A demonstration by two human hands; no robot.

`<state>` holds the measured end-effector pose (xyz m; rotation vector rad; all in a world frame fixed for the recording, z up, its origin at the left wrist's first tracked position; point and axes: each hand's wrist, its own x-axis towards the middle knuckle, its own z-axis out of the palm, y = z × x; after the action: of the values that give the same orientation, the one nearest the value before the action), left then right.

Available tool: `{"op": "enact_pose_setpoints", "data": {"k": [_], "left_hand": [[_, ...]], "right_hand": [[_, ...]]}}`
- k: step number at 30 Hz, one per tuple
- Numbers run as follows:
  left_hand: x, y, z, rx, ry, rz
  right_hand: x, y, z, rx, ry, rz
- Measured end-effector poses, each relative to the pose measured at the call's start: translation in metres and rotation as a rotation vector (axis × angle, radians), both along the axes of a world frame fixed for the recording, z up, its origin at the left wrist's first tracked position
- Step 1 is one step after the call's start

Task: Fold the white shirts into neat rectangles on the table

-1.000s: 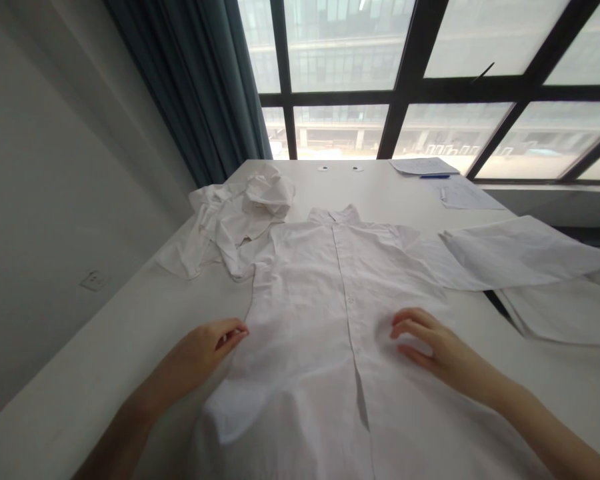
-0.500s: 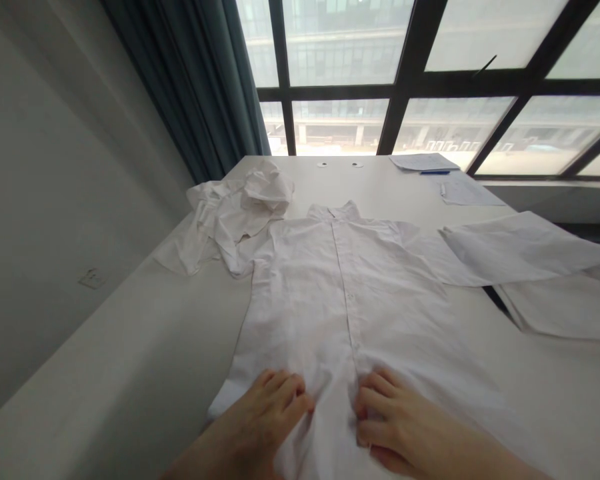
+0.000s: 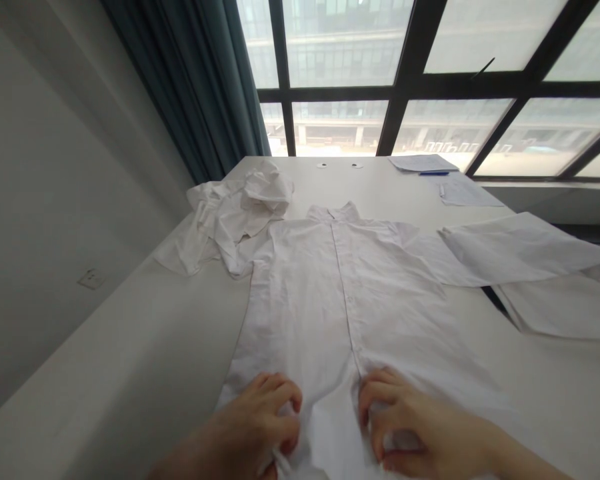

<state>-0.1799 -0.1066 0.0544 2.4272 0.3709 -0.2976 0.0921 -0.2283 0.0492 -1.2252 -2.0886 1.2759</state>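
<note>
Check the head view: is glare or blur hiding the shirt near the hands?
Head view: the window is bright and washed out, but the shirt shows no glare; the left hand and right hand look sharp, though the bottom edge cuts them off.

A white buttoned cloth shirt (image 3: 300, 313) is woven, matt and lightly creased; a white tabletop (image 3: 130, 333) is finished smooth; matt white paper sheets (image 3: 423, 163) are laid at its far edge.

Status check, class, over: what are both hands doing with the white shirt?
Left hand, right hand gripping the white shirt at its front opening. Crumpled white cloth by far shoulder, clear of hands.
</note>
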Motion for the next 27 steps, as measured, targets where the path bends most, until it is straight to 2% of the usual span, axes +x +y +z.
{"op": "enact_pose_setpoints", "data": {"k": [3,5,7,9,13,15,17,20,24,27], "left_hand": [[0.0,0.014,0.008,-0.109,-0.053,-0.048],[0.006,0.02,0.008,-0.136,-0.091,-0.06],[0.014,0.021,0.002,-0.086,-0.142,-0.027],[0.023,0.018,-0.008,0.004,-0.208,-0.015],[0.034,0.007,-0.029,0.158,-0.305,-0.152],[0.038,0.003,-0.035,0.217,-0.339,-0.219],[0.042,0.001,-0.036,0.258,-0.381,-0.269],[0.05,0.0,-0.034,0.321,-0.472,-0.349],[0.06,-0.004,-0.032,0.415,-0.573,-0.499],[0.067,-0.01,-0.037,0.465,-0.583,-0.556]], "right_hand": [[0.002,0.001,0.002,-0.003,0.004,0.031],[0.008,0.003,0.001,0.022,-0.009,-0.068],[0.015,0.006,-0.002,0.094,-0.087,-0.203],[0.019,0.007,-0.007,0.144,-0.167,-0.246],[0.013,0.004,-0.014,0.134,-0.245,-0.06],[0.008,0.002,-0.018,0.158,-0.287,0.01],[0.007,0.002,-0.02,0.161,-0.289,0.025],[0.012,0.002,-0.02,0.081,-0.13,-0.017],[0.026,-0.002,-0.021,-0.062,0.189,-0.188],[0.037,0.0,-0.034,-0.086,0.291,-0.311]]}}
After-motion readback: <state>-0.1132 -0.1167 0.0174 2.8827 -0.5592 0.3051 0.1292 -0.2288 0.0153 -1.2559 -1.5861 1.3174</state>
